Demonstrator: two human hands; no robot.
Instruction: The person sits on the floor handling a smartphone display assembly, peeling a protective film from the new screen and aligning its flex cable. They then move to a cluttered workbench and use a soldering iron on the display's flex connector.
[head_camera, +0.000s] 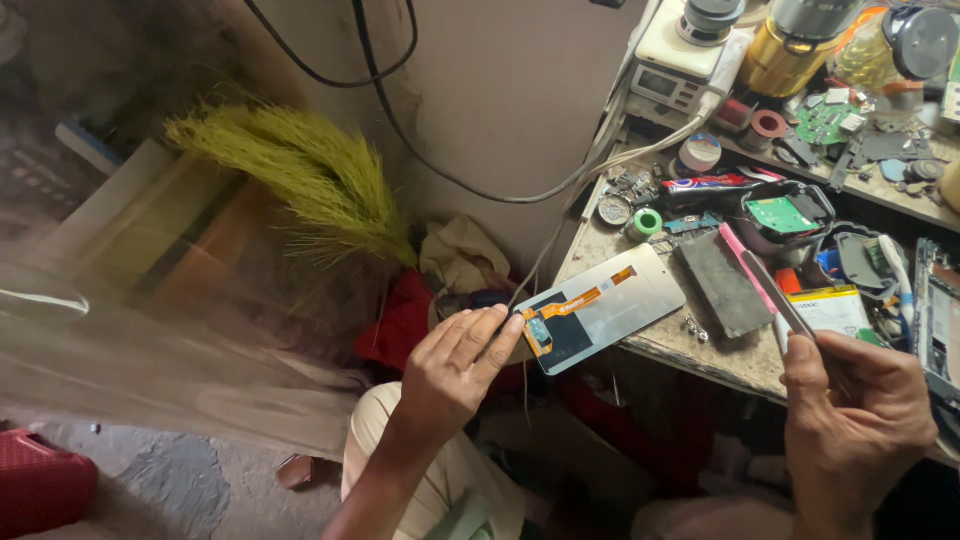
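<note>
The left hand pinches the near corner of a phone screen panel, thumb and fingertips closed on the edge by its orange flex cable; the panel lies half off the edge of the table, jutting toward eight o'clock. At the left hand's three o'clock, the right hand is curled around a thin metal tool, perhaps tweezers, pointing toward eleven o'clock. A dark pad lies just beside the panel. A green straw broom leans at ten o'clock.
</note>
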